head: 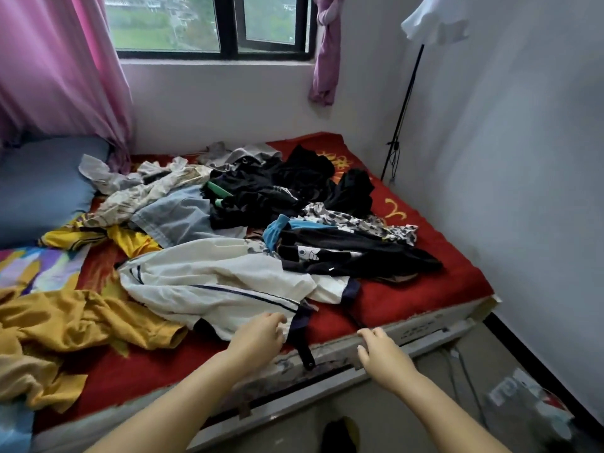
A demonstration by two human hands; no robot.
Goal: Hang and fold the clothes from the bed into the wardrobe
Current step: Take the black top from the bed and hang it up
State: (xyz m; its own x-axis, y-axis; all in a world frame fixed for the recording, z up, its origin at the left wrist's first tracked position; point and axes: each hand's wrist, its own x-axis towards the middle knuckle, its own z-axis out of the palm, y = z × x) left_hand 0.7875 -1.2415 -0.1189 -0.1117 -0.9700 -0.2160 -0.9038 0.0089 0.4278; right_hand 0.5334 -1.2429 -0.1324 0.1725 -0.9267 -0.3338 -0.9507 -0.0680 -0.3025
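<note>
where the red patterned bedspread (408,299) meets the near edge of the bed, left hand (258,338) low over the hem of a white garment with thin dark stripes and navy trim (209,282), fingers (274,318) loosely curled, holding nothing, just touching or just above the cloth — cannot tell which. right hand (382,351) apart to the right, over the worn white bed frame edge (425,328), fingers relaxed and slightly bent, gripping nothing.

clothes all on the bed, none folded. behind the white garment, a heap: pale blue denim piece (173,217), crumpled cream printed shirt (143,194), grey garment (242,155), black pile (281,188) with a green object (217,189) poking out. to the right, a dark garment with white print (343,253) beside a bright blue piece (276,232), and a black-and-white patterned cloth (359,220) behind them. bright yellow garment (98,237) left of the denim. mustard-yellow garment (75,322) spread at the near left corner.

blue-grey pillow (42,188) at far left, multicoloured cloth (36,266) in front of it. pink curtain (62,67) left of the dark-framed window (228,50), purple knotted curtain (327,50) at its right. black stand (405,109) in the corner against the white wall (523,158).
</note>
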